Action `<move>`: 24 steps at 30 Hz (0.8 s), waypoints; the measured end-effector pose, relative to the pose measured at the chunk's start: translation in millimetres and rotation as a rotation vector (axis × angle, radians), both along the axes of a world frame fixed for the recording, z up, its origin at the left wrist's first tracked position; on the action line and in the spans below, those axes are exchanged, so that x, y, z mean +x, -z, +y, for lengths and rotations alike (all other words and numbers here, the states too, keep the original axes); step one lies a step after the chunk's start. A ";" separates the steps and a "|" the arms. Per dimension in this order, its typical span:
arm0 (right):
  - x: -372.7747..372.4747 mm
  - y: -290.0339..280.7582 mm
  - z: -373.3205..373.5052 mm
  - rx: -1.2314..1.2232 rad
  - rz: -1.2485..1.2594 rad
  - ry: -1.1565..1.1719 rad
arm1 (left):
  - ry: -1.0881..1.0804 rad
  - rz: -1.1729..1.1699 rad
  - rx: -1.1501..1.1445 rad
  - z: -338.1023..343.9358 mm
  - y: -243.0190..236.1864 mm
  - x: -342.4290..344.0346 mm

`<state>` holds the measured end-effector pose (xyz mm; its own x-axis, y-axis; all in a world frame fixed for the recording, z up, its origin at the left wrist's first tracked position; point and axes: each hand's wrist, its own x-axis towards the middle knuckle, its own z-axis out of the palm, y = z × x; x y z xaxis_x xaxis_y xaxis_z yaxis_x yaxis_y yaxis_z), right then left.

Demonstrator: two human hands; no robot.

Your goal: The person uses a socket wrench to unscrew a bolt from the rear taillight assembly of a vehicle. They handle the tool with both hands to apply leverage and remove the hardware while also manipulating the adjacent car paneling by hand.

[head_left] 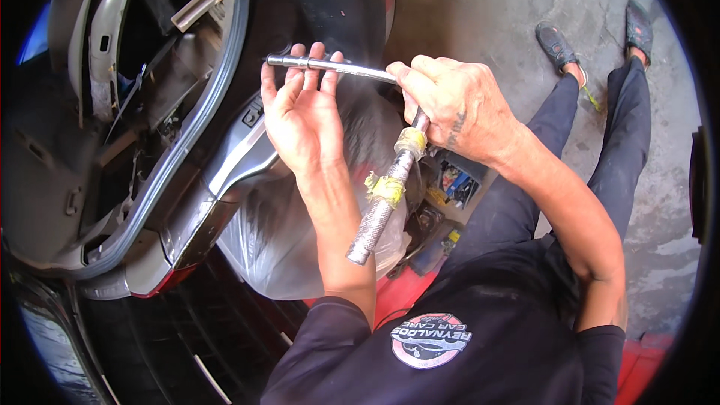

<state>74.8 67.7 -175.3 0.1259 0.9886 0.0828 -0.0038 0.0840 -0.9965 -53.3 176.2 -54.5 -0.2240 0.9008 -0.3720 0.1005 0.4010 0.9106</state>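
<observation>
My right hand (457, 105) is closed around the head of a ratchet wrench. The ratchet's knurled metal handle (373, 221), wrapped in two places with yellow tape, slants down from my fist. From the same fist a long, thin extension bar (349, 68) reaches left, with a silver socket (289, 61) at its far end. My left hand (304, 116) is open, palm up and fingers spread. The socket end crosses in front of its fingertips; whether they touch it I cannot tell. The ratchet's head is hidden inside my right hand.
A car's open body (169, 142), with a rubber-edged opening and bare interior parts, stands at left. Behind my left forearm is clear plastic sheeting (277, 232). A bin of small parts (457, 184) sits beside my leg. My outstretched legs (622, 135) cross the concrete floor (495, 11).
</observation>
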 end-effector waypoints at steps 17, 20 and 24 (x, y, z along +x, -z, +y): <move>29.7 -92.3 31.9 0.156 -0.750 -0.069 | -0.075 -0.507 -0.117 -43.2 -7.7 11.6; 20.2 -106.5 32.4 0.012 -0.587 -0.109 | -0.035 -0.698 -0.119 -50.2 -4.4 6.8; 36.6 -118.1 55.4 -0.553 0.290 -0.130 | -0.015 -0.920 -0.131 -36.6 0.8 7.6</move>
